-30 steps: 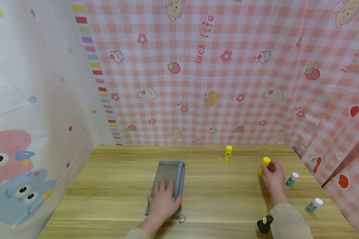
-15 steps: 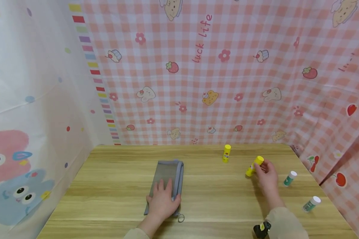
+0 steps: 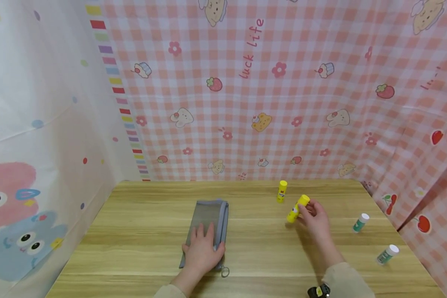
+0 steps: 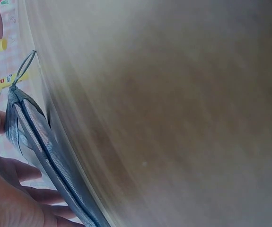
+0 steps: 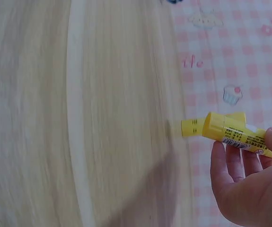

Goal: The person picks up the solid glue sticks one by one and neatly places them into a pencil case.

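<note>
Along the table edges: table [image 3: 141,231] back edge runs level mid-frame against pink checked cloth [image 3: 246,99]; left edge slants to lower left beside white cloth [image 3: 59,124], right edge to lower right.
Right hand [image 3: 316,219]: right of centre; thumb and fingertips pinch held yellow stick [image 3: 297,210], gap just the tube's width.
Held yellow stick: right of centre, cap up, top leaning right; can't tell if base touches wood.
Left hand [image 3: 203,250]: lower centre, fingers straight and spread, palm down, rests on grey pouch [image 3: 210,213] without gripping.
Grey pouch: just left of centre, lying flat, loop [image 3: 225,272] at lower right corner.
Standing yellow stick [image 3: 282,191]: above and left of held one, upright, near back edge.
Upper white-capped stick [image 3: 361,223], lower white-capped stick [image 3: 388,254]: right of frame, well apart from pouch; lower one nearer right edge.
Room: broad wood stretch between pouch and held stick, another from pouch to left edge; only a narrow gap between the yellow sticks.
Counts: yellow sticks 2, white-capped sticks 2, pouch 1, loop 1, hands 2.
</note>
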{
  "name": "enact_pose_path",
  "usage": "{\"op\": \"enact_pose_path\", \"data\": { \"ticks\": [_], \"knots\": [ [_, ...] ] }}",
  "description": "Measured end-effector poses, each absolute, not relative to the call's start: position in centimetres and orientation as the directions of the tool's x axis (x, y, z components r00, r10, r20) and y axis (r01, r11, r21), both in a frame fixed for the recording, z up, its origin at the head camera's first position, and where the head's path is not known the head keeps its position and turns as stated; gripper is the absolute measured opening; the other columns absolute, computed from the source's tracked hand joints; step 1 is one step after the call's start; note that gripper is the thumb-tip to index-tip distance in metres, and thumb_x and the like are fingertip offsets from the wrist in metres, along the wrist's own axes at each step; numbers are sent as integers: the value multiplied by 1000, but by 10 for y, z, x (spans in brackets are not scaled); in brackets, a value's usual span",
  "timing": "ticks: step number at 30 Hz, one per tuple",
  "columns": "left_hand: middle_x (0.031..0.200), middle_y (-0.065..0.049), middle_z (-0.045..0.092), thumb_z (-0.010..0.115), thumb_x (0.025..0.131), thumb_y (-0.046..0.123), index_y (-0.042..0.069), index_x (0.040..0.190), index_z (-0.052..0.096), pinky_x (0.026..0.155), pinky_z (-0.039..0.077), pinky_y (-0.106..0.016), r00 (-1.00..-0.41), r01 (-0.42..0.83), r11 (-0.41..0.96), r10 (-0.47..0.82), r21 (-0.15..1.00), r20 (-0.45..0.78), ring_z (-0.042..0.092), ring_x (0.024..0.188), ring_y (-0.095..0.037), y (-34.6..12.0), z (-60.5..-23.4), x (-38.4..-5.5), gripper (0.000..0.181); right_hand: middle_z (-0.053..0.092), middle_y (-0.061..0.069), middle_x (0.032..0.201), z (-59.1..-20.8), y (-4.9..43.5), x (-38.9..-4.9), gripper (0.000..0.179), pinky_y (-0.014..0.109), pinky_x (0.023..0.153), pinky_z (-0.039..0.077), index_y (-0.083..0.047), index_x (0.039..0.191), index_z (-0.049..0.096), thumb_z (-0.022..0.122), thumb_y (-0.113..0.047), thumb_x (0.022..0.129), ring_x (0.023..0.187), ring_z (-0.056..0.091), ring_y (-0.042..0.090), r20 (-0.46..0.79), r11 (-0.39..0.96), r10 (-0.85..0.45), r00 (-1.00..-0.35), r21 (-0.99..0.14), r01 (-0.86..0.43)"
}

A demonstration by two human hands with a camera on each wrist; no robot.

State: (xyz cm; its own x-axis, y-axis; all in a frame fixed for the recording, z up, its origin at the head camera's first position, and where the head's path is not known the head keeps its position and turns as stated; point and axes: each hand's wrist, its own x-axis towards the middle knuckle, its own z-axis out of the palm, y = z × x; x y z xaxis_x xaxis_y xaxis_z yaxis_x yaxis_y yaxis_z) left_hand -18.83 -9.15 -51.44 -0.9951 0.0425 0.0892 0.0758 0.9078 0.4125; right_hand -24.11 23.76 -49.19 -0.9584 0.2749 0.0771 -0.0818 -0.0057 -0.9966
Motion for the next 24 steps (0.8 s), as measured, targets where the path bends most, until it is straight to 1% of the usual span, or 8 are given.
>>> {"op": "enact_pose_path", "data": {
  "ticks": [4, 5, 9, 12, 17, 24],
  "knots": [
    [144, -31, 42, 62, 89, 45, 5, 142, 52, 83, 29, -85, -995, 77, 905, 43, 419, 90, 33, 133, -54, -92, -515, -188, 67, 59, 18, 114, -488, 225, -240, 42, 31, 79, 57, 11, 131, 45, 61, -12, 99, 87, 60, 3, 45, 5, 236, -971, -999, -45],
    [144, -31, 42, 62, 89, 44, 5, 142, 52, 82, 29, -85, -995, 79, 903, 44, 422, 92, 33, 133, -54, -92, -514, -188, 67, 58, 17, 117, -487, 221, -240, 42, 32, 82, 56, 9, 133, 44, 59, -12, 100, 88, 59, 2, 19, 31, 229, -973, -999, -13],
    [143, -31, 42, 62, 89, 44, 5, 142, 52, 82, 29, -85, -995, 81, 903, 46, 423, 93, 33, 133, -55, -92, -514, -188, 67, 59, 17, 119, -483, 207, -240, 39, 35, 84, 56, 8, 134, 44, 56, -8, 101, 88, 60, 2, -24, 24, 212, -977, -999, 29],
    [143, -31, 42, 62, 89, 44, 4, 142, 51, 82, 30, -85, -995, 81, 903, 46, 422, 94, 34, 133, -54, -92, -513, -187, 67, 60, 16, 118, -483, 197, -240, 38, 36, 83, 56, 8, 133, 45, 56, -7, 100, 87, 61, 2, -24, 15, 199, -980, -1000, 27],
    [143, -31, 43, 63, 89, 44, 5, 142, 51, 82, 30, -85, -994, 79, 905, 42, 418, 96, 34, 133, -54, -92, -513, -187, 67, 63, 17, 113, -488, 184, -242, 35, 41, 83, 56, 10, 130, 48, 57, -4, 99, 83, 64, 4, 6, 5, 175, -985, -1000, -6],
    [142, -31, 44, 63, 88, 44, 4, 141, 52, 82, 30, -84, -994, 82, 906, 42, 416, 105, 35, 132, -54, -92, -513, -187, 67, 66, 11, 104, -491, 166, -241, 31, 47, 82, 56, 10, 125, 50, 59, -2, 98, 83, 64, 8, 4, -14, 159, -987, -1000, -6]
  ]
}}
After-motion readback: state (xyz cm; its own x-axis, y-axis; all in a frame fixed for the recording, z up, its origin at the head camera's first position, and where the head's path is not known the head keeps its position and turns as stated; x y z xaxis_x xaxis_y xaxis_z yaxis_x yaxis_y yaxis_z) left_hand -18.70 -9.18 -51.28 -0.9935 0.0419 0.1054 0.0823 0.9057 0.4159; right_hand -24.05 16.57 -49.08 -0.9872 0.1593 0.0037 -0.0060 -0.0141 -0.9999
